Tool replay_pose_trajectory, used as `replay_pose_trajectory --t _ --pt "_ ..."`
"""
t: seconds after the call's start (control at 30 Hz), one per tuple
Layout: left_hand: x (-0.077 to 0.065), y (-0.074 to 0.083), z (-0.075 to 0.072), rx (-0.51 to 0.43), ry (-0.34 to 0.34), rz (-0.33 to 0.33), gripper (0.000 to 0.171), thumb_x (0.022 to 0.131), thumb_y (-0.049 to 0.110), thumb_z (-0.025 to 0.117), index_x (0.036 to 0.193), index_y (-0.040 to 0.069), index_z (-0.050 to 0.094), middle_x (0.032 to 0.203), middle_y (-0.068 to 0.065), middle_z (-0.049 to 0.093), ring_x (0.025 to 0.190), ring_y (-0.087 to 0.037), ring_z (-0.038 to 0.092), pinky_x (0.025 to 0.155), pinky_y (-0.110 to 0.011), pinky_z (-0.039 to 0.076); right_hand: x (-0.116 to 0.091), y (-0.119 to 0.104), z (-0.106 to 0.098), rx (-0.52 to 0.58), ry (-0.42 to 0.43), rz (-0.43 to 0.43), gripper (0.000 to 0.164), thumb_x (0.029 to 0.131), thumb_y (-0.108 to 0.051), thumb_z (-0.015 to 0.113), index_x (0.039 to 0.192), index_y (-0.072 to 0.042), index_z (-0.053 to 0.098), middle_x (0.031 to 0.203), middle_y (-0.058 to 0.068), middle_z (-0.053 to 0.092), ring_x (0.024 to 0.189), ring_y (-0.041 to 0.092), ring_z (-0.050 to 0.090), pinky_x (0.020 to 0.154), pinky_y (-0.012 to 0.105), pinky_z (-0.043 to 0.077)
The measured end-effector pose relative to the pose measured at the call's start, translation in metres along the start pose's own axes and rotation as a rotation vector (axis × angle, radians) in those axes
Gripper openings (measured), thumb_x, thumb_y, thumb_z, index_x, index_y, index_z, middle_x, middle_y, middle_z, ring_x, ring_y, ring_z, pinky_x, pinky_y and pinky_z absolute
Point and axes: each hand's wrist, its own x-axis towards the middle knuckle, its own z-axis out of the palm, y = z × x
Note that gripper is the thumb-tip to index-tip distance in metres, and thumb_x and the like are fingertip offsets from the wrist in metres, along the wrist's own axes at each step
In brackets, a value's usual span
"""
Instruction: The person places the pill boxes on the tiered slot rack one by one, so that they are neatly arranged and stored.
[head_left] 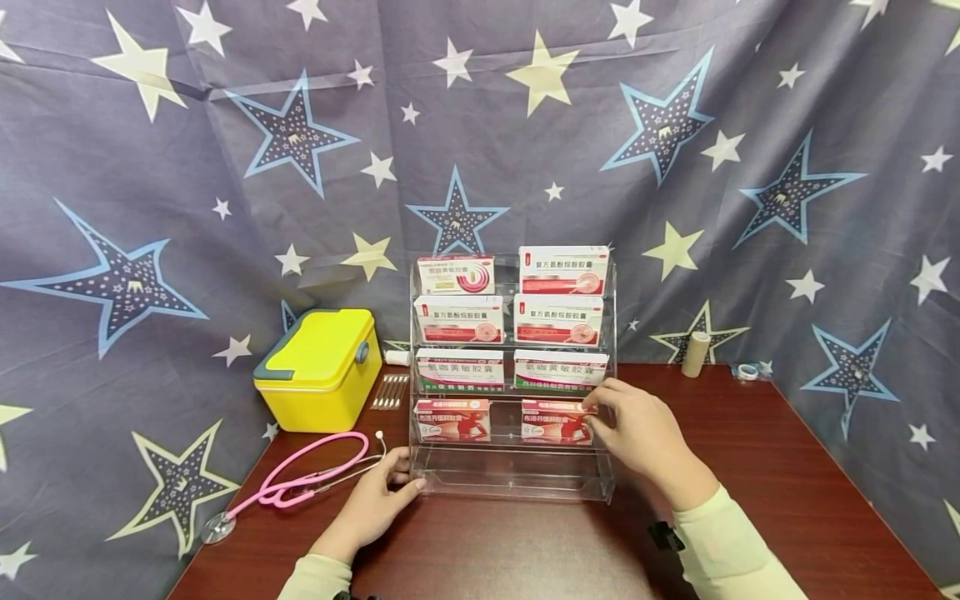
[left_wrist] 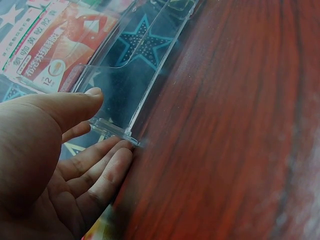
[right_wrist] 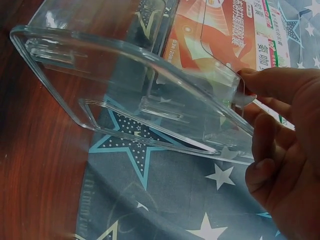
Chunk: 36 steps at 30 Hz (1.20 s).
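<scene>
A clear tiered display rack (head_left: pixel 517 483) stands upright on the table. Its upper tiers hold several medicine boxes; the two red ones (head_left: pixel 453 421) sit on the tier above the bottom one. At the rack's lower left corner, my left hand (head_left: pixel 375 508) touches the side with fairly straight fingers, thumb apart from them. My right hand (head_left: pixel 645 433) grips the rack's right edge beside a red medicine box (head_left: pixel 555 423). In the right wrist view its thumb lies at the shelf lip and its fingers curl at the side panel (right_wrist: pixel 150 60). The bottom tier bears no box.
Left of the rack are a yellow lidded case (head_left: pixel 318 375), a pink stethoscope (head_left: pixel 300 483), cotton swabs (head_left: pixel 390 392) and a small white tube (head_left: pixel 397 357). A beige roll (head_left: pixel 696 353) and a small tape roll (head_left: pixel 747 372) lie back right. A starry curtain (head_left: pixel 480 125) hangs behind.
</scene>
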Motion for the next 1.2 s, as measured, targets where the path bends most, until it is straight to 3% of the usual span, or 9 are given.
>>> replay_pose_trajectory --t 0.57,0.87,1.2 --pt "0.0007 0.0004 0.0014 -0.002 0.006 0.011 0.047 0.093 0.022 0.083 0.134 0.014 0.062 0.109 0.001 0.07 0.1 -0.014 0.069 0.091 -0.034 0.054 -0.0005 -0.0011 -0.0034 -0.007 -0.021 0.018 0.021 0.079 -0.019 0.091 0.091 -0.025 0.075 0.089 -0.009 0.063 0.064 0.008 0.049 0.059 0.034 0.045" --pt "0.0016 -0.0015 0.0008 -0.003 0.007 0.004 0.047 0.093 0.021 0.083 0.135 0.014 0.062 0.11 0.0 0.071 0.1 -0.014 0.069 0.091 -0.034 0.054 0.0003 -0.0019 -0.0039 0.011 -0.018 0.029 0.022 0.078 -0.018 0.091 0.091 -0.026 0.075 0.087 -0.015 0.057 0.063 0.005 0.047 0.057 0.031 0.042" --pt "-0.0004 0.002 -0.0016 -0.018 0.024 0.035 0.047 0.09 0.017 0.085 0.132 0.016 0.063 0.109 -0.003 0.072 0.097 -0.017 0.071 0.082 -0.03 0.057 -0.0068 0.0033 -0.0068 0.159 0.099 -0.049 0.024 0.081 -0.019 0.092 0.097 -0.025 0.076 0.096 -0.012 0.063 0.06 0.003 0.049 0.055 0.024 0.042"
